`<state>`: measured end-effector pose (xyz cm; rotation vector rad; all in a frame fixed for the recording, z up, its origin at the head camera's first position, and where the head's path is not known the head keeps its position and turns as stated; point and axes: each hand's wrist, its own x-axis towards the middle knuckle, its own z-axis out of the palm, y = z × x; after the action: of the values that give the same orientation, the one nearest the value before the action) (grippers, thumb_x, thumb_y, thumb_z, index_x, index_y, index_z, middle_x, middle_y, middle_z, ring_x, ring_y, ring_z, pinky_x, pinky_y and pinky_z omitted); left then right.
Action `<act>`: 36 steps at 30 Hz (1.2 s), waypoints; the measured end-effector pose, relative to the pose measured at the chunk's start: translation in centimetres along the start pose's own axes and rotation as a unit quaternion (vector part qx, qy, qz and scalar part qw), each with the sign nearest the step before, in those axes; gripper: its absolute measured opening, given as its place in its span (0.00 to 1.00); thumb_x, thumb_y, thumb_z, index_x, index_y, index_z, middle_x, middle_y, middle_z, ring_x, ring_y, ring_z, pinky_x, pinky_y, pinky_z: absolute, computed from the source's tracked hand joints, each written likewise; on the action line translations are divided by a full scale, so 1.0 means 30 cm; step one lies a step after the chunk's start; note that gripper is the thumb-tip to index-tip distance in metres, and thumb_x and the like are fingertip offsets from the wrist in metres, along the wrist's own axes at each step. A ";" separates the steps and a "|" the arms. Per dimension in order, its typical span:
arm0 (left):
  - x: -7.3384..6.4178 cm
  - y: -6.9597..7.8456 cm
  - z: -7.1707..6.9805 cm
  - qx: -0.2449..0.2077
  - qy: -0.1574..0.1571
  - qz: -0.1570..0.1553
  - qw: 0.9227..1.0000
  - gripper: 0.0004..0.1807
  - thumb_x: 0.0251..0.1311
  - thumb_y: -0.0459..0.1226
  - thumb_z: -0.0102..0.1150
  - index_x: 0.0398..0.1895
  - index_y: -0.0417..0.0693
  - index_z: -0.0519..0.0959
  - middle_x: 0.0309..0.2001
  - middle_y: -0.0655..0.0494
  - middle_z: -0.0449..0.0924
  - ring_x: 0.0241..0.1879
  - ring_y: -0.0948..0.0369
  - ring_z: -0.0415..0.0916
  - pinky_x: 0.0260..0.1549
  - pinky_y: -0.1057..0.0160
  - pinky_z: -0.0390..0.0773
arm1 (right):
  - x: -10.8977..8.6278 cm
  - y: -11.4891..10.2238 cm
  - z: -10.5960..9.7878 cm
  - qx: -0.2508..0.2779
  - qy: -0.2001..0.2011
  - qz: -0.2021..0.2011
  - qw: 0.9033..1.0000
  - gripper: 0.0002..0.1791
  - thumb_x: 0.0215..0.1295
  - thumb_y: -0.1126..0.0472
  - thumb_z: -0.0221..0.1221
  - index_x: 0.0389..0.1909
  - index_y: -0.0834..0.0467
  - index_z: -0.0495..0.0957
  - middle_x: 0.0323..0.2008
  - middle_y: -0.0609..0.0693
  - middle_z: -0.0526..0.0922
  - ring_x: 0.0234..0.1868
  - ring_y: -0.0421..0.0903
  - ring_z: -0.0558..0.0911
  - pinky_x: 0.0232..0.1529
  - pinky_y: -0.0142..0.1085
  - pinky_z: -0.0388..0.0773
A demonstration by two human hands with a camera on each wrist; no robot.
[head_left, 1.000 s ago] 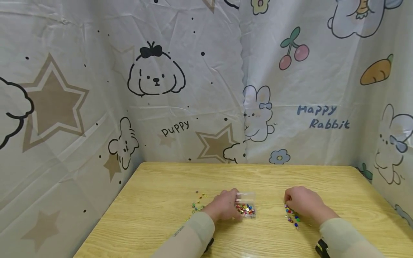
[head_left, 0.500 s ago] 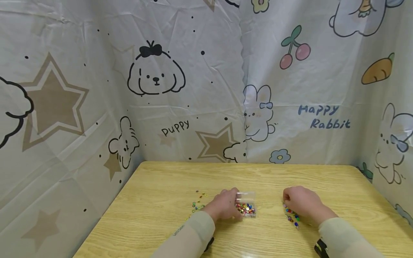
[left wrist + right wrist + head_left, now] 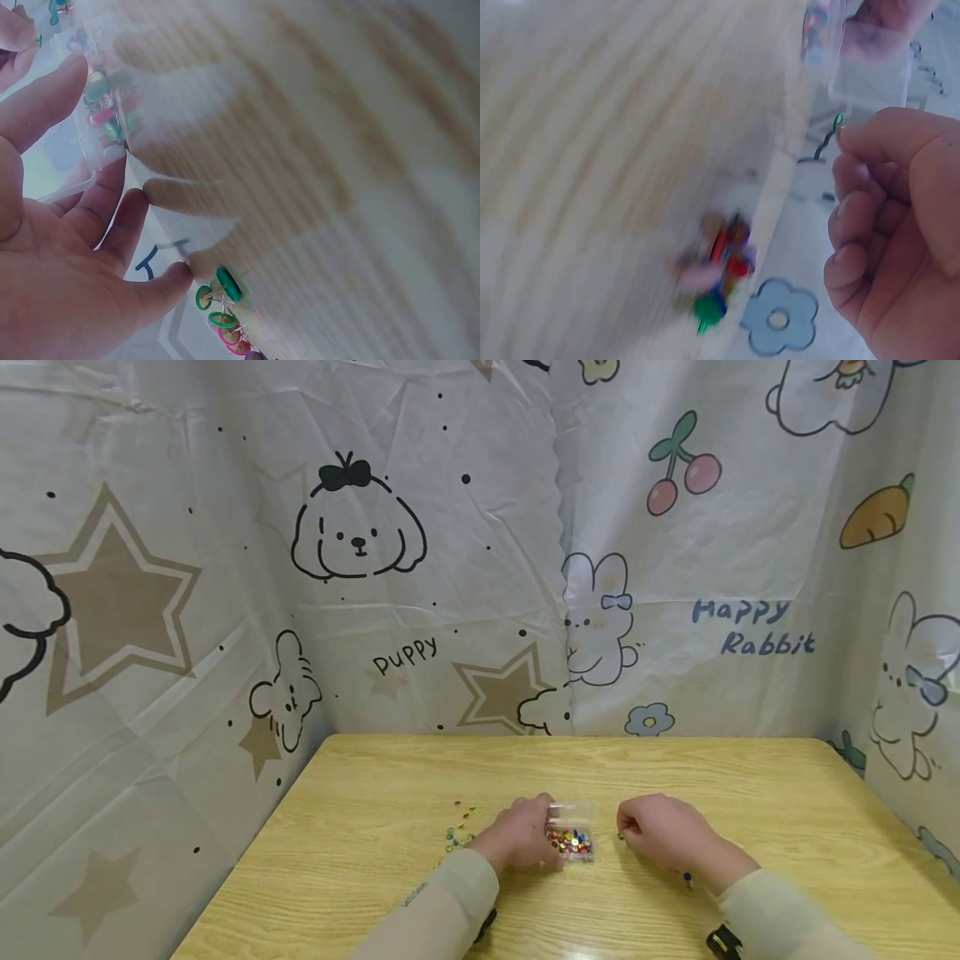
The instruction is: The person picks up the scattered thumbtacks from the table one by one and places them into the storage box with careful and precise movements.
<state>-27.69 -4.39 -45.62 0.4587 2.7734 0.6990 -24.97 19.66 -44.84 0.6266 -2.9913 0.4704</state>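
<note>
My left hand (image 3: 521, 835) holds a clear plastic box (image 3: 572, 814) from its left side, the thumb along one edge and fingertips against the table. Its lid stands open, and coloured thumbtacks (image 3: 573, 845) fill the near part. Just to the right of the box is my right hand (image 3: 663, 828), its thumb and forefinger pinching a small green thumbtack (image 3: 838, 121); the other fingers curl into the palm. Behind this hand lies a small pile of mixed-colour thumbtacks (image 3: 714, 279), largely covered by the hand in the head view.
More thumbtacks (image 3: 223, 319), green and pink ones among them, lie scattered left of the left hand. The wooden table (image 3: 375, 793) ends at a printed cloth (image 3: 465, 568) at the back and sides.
My right hand has moved left from the right-hand pile toward the box, carrying the green thumbtack. The left hand stays on the box.
</note>
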 end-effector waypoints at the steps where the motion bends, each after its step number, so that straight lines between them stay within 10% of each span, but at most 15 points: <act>1: 0.000 0.000 -0.001 -0.001 0.000 0.001 1.000 0.44 0.41 0.44 0.85 0.64 0.50 0.72 0.49 0.51 0.75 0.46 0.51 0.74 0.46 0.49 0.76 | 0.004 -0.011 0.005 0.002 0.001 -0.009 1.000 0.11 0.64 0.64 0.60 0.25 0.44 0.76 0.23 0.34 0.73 0.24 0.36 0.69 0.29 0.37 0.70; 20: 0.001 -0.004 -0.003 0.000 0.001 0.009 1.000 0.43 0.41 0.44 0.85 0.63 0.50 0.73 0.49 0.52 0.75 0.44 0.55 0.74 0.44 0.53 0.76 | 0.049 -0.117 0.061 -0.011 0.001 -0.073 0.997 0.10 0.62 0.62 0.66 0.25 0.46 0.79 0.24 0.33 0.75 0.24 0.35 0.71 0.28 0.37 0.72; 36: 0.000 -0.005 0.003 0.001 0.001 0.005 1.000 0.45 0.41 0.44 0.85 0.65 0.50 0.72 0.49 0.53 0.75 0.47 0.53 0.75 0.48 0.50 0.77 | 0.003 0.033 -0.039 0.037 -0.009 0.023 0.999 0.06 0.70 0.61 0.60 0.34 0.48 0.83 0.27 0.36 0.76 0.25 0.38 0.71 0.32 0.40 0.72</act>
<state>-27.69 -4.48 -45.75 0.4716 2.7761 0.7004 -25.45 20.83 -43.99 0.5725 -3.0238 0.5831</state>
